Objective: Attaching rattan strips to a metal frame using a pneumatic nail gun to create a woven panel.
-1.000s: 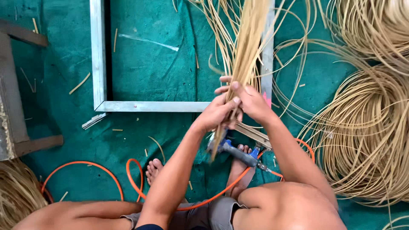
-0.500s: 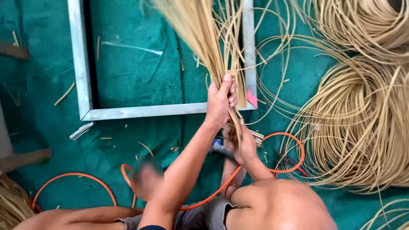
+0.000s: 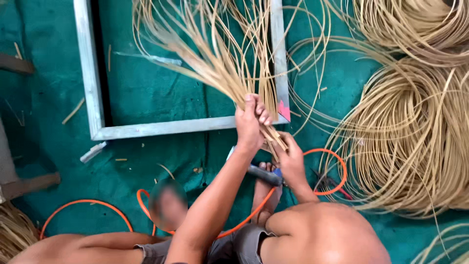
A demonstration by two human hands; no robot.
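While seated low on the teal-covered floor (image 3: 146, 93), working close over the lap, probably so that long material can trail away in front. Nearest, a bare foot (image 3: 266, 195) tucked under, with a grey-and-blue hand tool (image 3: 264, 175) lying across it on a loop of orange hose (image 3: 337, 166), seemingly parked within easy reach. Just beside the hose, something dark with a red handle, too small to identify.

Above that, right hand (image 3: 293, 164) closed around the butt end of a bundle of cane strands (image 3: 220, 63), apparently pinning the ends level. Left hand (image 3: 251, 122) clenched a little higher on the same bundle, fingers wrapped over it, thumb side toward the body; likely squeezing the strands together at the neck so as not to let them splay down there. Both hands grasping, neither free.

Beyond the grip, fanning out up and to the left over the corner of a grey metal frame (image 3: 90, 73) laid flat on the floor, tips spread loose and curling. Small pink tag (image 3: 283, 110) at that corner, just beside the left hand.

Farther right, big coils of the same pale cane (image 3: 415, 137) heaped on the floor, near enough to draw from. Short offcuts scattered about the frame.
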